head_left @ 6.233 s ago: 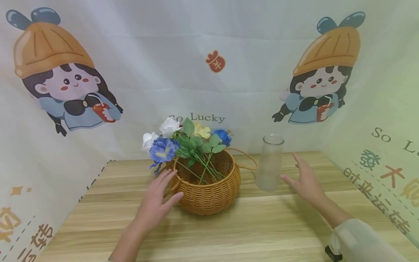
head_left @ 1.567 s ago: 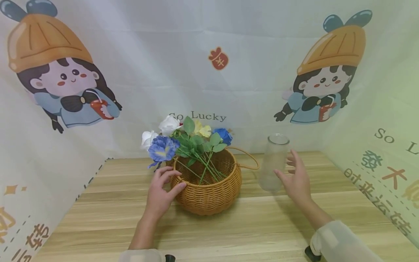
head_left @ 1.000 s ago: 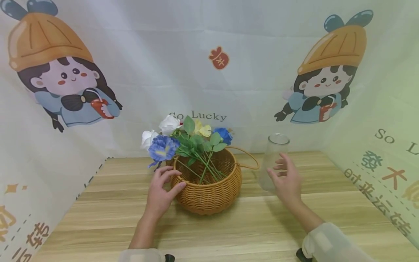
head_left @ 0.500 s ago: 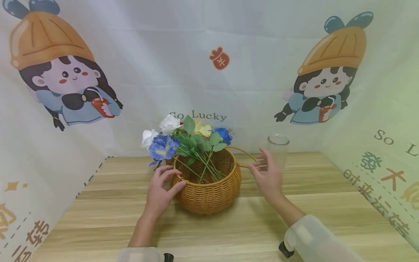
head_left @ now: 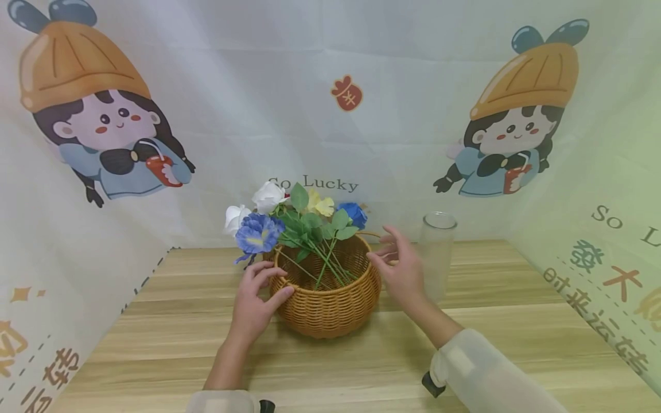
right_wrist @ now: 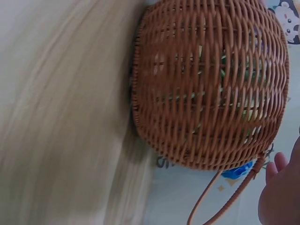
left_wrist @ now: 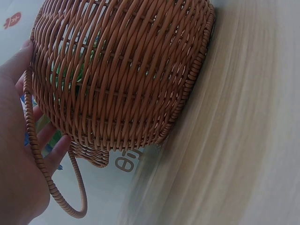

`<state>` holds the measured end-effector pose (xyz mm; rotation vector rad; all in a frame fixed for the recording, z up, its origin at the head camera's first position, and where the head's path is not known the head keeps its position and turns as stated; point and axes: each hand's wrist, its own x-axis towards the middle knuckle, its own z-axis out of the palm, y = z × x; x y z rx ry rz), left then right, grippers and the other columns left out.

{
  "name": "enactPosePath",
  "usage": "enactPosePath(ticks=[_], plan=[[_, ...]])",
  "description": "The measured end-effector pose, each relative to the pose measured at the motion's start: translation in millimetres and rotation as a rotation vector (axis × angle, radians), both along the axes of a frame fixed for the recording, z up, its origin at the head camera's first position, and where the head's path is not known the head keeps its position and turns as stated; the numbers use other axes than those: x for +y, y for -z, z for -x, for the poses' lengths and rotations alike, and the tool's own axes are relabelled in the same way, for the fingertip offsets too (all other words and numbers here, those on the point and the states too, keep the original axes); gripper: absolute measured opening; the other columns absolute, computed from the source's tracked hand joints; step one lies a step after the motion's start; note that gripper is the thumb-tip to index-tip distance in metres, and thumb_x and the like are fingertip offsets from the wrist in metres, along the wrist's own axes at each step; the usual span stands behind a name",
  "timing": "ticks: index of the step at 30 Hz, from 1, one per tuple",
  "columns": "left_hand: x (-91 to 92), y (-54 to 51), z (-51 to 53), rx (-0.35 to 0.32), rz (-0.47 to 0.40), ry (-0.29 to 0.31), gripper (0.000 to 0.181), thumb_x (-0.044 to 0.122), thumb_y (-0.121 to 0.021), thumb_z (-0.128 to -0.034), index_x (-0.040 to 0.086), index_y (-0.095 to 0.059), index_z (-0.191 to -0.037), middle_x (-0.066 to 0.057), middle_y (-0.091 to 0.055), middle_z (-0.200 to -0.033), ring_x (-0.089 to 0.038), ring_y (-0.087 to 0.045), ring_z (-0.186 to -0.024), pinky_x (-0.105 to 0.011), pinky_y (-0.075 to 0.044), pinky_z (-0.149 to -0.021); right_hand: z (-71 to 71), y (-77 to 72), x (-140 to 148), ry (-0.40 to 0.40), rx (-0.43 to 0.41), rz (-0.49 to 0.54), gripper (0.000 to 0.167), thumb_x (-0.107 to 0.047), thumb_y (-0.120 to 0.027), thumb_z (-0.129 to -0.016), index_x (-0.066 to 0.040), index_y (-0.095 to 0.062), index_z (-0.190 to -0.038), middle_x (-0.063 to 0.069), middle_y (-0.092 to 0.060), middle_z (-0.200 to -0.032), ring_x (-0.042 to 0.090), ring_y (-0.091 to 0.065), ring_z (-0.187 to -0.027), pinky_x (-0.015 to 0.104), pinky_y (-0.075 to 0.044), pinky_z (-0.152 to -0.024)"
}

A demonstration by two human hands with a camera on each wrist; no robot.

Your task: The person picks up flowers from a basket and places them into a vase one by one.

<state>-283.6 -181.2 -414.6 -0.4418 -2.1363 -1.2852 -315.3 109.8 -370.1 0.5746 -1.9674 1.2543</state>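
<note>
Basket w/ flowers: your L hand grips its rim; your R hand, fingers loosely spread, by opp. side, contact unclear; vase nearby.

The back cloth reads "So Lucky", its "So" partly covered, and carries a red pouch whose sign is unclear. The right-hand cloth reads "So L", cut by the view's edge, then "發大" and "时来运转"; the left-hand cloth shows "转".
</note>
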Motion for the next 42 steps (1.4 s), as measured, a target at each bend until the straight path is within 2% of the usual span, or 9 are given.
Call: enactPosePath(ticks=[11,14,18,21,28,32,36,42], plan=[[3.0,1.0,2.4,-0.003,-0.017,0.019,0.031,0.018,-0.082,-0.0788,0.005,-0.07,-0.104,-0.013,-0.052,-0.129,-0.025,-0.046,-0.12,-0.053,-0.045,-0.092,-0.4,-13.7,-11,-0.081,-0.079,0.055,0.06,-0.009,-0.077,-0.084,-0.003,-0.049,-0.137,0.016,-0.063,-0.112,0.026,-0.066,-0.082,0.039,-0.056,-0.073],[2.6,0.8,1.4,-0.01,-0.015,0.015,0.03,0.018,-0.082,-0.079,0.007,-0.069,-0.104,-0.013,-0.051,-0.129,-0.026,-0.046,-0.12,-0.051,-0.045,-0.093,1.5,-17.4,-15,-0.101,-0.1,0.068,0.061,-0.009,-0.077,-0.084,-0.004,-0.048,-0.137,0.019,-0.062,-0.114,0.028,-0.066,-0.084,0.041,-0.055,-0.075],[0.9,0.2,-0.1,-0.008,-0.013,0.007,0.029,0.019,-0.082,-0.0797,0.009,-0.069,-0.104,-0.012,-0.051,-0.13,-0.027,-0.046,-0.12,-0.05,-0.046,-0.093,6.1,-22.7,-21,-0.135,-0.129,0.071,0.062,-0.009,-0.077,-0.084,-0.006,-0.048,-0.138,0.015,-0.061,-0.116,0.026,-0.066,-0.086,0.041,-0.055,-0.076],[-0.3,-0.2,-0.3,0.003,-0.014,0.004,0.028,0.017,-0.081,-0.0799,0.01,-0.07,-0.104,-0.012,-0.051,-0.129,-0.027,-0.046,-0.12,-0.051,-0.046,-0.092,9.3,-27.7,-25,-0.19,-0.16,0.063,0.066,-0.009,-0.077,-0.084,-0.01,-0.045,-0.142,0.012,-0.058,-0.119,0.025,-0.066,-0.088,0.039,-0.055,-0.078],[-0.5,0.6,1.6,0.013,-0.01,0.017,0.026,0.016,-0.08,-0.0808,0.011,-0.07,-0.104,-0.013,-0.052,-0.129,-0.026,-0.046,-0.12,-0.052,-0.046,-0.092,14.7,-39.0,-34,-0.308,-0.276,0.099,0.076,-0.008,-0.076,-0.085,-0.015,-0.035,-0.149,0.021,-0.049,-0.131,0.03,-0.064,-0.097,0.038,-0.055,-0.082],[-0.6,0.2,0.2,-0.001,-0.012,0.013,0.028,0.017,-0.081,-0.0807,0.01,-0.07,-0.105,-0.013,-0.051,-0.13,-0.026,-0.045,-0.12,-0.051,-0.045,-0.092,18.8,-42.4,-42,-0.332,-0.321,0.102,0.079,-0.008,-0.076,-0.085,-0.015,-0.032,-0.15,0.02,-0.047,-0.133,0.034,-0.062,-0.101,0.042,-0.053,-0.086],[-0.9,-0.2,-0.5,-0.007,-0.013,0.012,0.028,0.017,-0.081,-0.08,0.01,-0.069,-0.105,-0.013,-0.051,-0.13,-0.026,-0.045,-0.121,-0.052,-0.045,-0.092,23.6,-42.8,-48,-0.34,-0.374,0.095,0.081,-0.009,-0.076,-0.085,-0.018,-0.03,-0.151,0.015,-0.048,-0.133,0.031,-0.062,-0.103,0.042,-0.052,-0.088],[-0.6,0.6,-1.3,0.005,-0.008,0.011,0.029,0.016,-0.081,-0.0794,0.008,-0.069,-0.104,-0.014,-0.052,-0.129,-0.026,-0.046,-0.12,-0.054,-0.045,-0.091,27.2,-43.1,-55,-0.34,-0.429,0.077,0.082,-0.012,-0.075,-0.087,-0.018,-0.025,-0.152,0.015,-0.046,-0.135,0.027,-0.061,-0.105,0.041,-0.054,-0.082]])
